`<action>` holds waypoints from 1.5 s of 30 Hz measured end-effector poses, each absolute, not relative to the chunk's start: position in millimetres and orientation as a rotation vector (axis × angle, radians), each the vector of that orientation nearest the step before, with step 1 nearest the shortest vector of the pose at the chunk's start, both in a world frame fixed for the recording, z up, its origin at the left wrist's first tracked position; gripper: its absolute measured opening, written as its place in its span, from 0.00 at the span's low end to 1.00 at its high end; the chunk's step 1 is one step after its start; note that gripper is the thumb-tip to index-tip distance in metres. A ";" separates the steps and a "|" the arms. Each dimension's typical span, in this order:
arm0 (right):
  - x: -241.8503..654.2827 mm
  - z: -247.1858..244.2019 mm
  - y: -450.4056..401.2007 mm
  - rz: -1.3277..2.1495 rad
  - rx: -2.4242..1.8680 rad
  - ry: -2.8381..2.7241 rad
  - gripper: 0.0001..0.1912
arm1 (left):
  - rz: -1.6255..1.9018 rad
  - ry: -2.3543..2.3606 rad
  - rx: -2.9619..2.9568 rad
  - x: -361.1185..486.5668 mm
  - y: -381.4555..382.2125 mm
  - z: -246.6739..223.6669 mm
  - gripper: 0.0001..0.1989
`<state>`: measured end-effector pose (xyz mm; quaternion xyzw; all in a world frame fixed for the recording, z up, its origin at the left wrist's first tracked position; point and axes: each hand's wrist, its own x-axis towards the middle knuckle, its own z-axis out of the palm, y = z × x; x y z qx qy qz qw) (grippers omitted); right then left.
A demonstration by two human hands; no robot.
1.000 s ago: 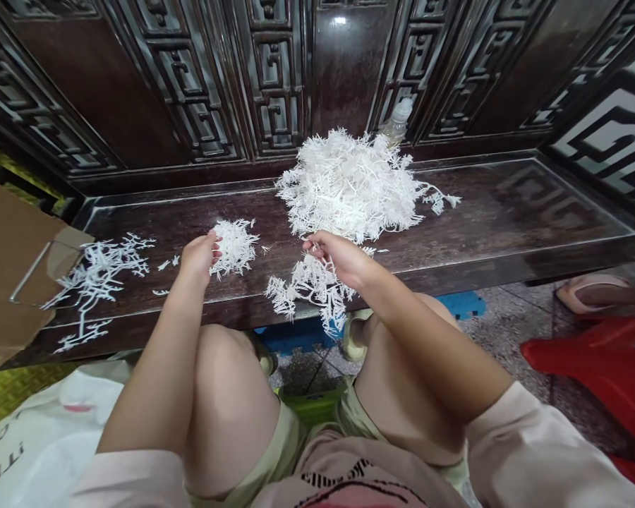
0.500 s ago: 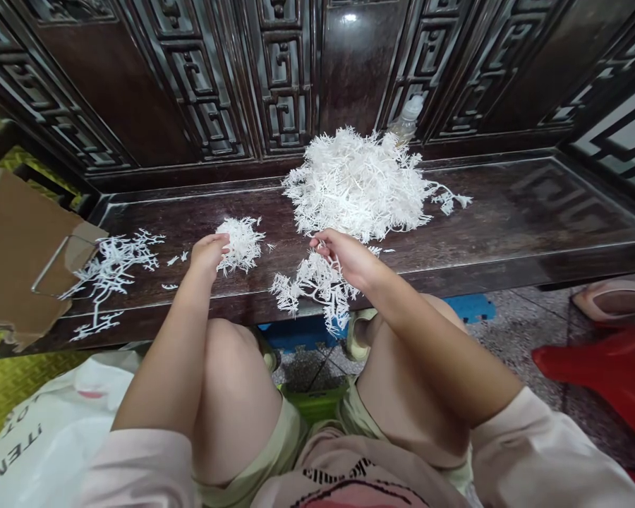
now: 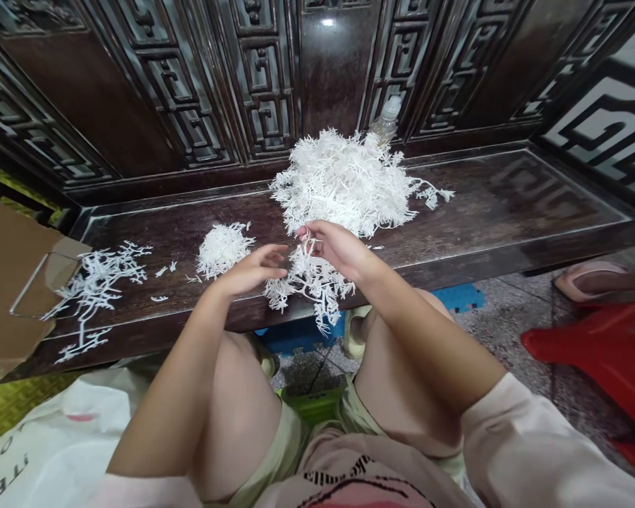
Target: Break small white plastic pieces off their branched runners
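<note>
My right hand pinches the stem of a white branched plastic sprig, whose feathery tips hang over the bench's front edge. Just left of that sprig is my left hand, fingers apart and nothing in them. Behind my left hand lies a small heap of loose white tips. A large pile of white sprigs rises on the bench beyond my right hand. At the left end, thin bare white branches lie tangled together.
A dark wooden bench with a carved back runs across. A clear bottle stands behind the pile. Left are a cardboard piece and a white bag. A red plastic stool and another person's foot are at right.
My left hand has left the small heap and moved right toward the sprig, its fingers opening. My right hand still holds the sprig. The view has shifted slightly.
</note>
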<state>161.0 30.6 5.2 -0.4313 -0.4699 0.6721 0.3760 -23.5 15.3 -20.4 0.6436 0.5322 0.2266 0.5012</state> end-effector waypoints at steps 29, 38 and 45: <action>164.7 9.7 29.8 1.690 -0.920 -1.222 0.18 | 1.015 1.283 1.538 8.5 9.6 -17.2 0.15; 160.3 3.5 31.2 1.550 -1.007 -1.301 0.12 | 0.877 1.025 1.340 1.6 -1.6 -0.2 0.18; 159.2 -0.1 30.4 1.566 -1.009 -1.366 0.08 | 0.922 1.166 1.212 8.5 0.4 0.9 0.14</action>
